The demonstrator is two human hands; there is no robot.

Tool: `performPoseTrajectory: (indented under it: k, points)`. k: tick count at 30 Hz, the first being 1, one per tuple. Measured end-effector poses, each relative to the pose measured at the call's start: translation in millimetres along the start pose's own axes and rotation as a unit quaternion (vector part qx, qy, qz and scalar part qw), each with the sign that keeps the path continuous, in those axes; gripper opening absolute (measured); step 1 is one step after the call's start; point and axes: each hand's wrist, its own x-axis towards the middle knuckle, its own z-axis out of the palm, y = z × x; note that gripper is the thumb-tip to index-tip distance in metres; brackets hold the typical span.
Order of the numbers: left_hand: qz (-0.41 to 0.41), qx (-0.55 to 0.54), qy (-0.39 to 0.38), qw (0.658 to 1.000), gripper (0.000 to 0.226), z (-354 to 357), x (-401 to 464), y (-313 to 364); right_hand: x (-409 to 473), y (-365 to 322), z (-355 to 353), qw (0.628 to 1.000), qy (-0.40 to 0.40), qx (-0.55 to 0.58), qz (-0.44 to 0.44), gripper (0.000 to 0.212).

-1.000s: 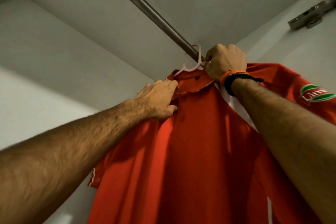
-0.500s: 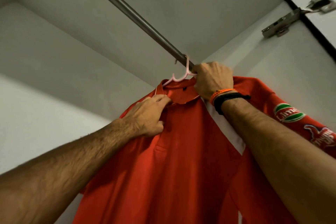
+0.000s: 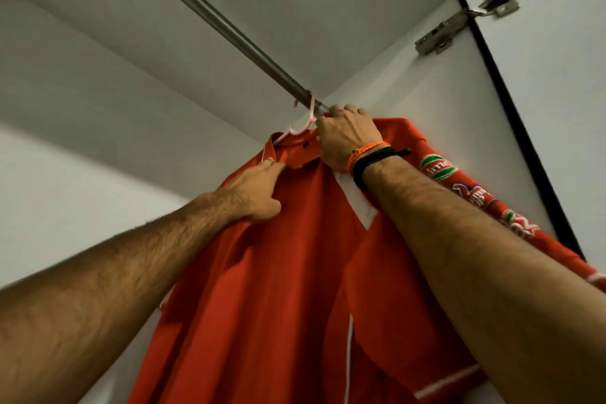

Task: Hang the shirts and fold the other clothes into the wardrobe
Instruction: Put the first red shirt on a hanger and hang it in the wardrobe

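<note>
Red polo shirt [image 3: 295,272] hangs lengthwise downward, collar up; pink plastic hanger [image 3: 296,128] hooked over grey metal rail [image 3: 210,15]. Right hand [image 3: 347,139] clenches hanger neck; left hand [image 3: 259,193] pinches collar.

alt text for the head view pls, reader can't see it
A red polo shirt on a pink hanger hooked over a wardrobe rail; the right hand grips the hanger's neck, and the left hand pinches the collar. A door hinge sits upper right.
</note>
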Motion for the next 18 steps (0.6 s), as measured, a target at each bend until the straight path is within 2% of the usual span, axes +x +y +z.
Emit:
performPoseTrajectory:
  k: [10, 18]
  points:
    - [0.004, -0.019, 0.007, 1.0, 0.089, -15.0, -38.5, 4.7, -38.0, -15.0, -19.7, 0.998, -0.047, 0.049, 0.003, 0.064]
    - [0.006, -0.085, 0.04, 0.996, 0.081, -52.5, -93.2, -7.8, -81.6, -47.1, -71.5, 0.987, -0.011, 0.147, 0.062, 0.039]
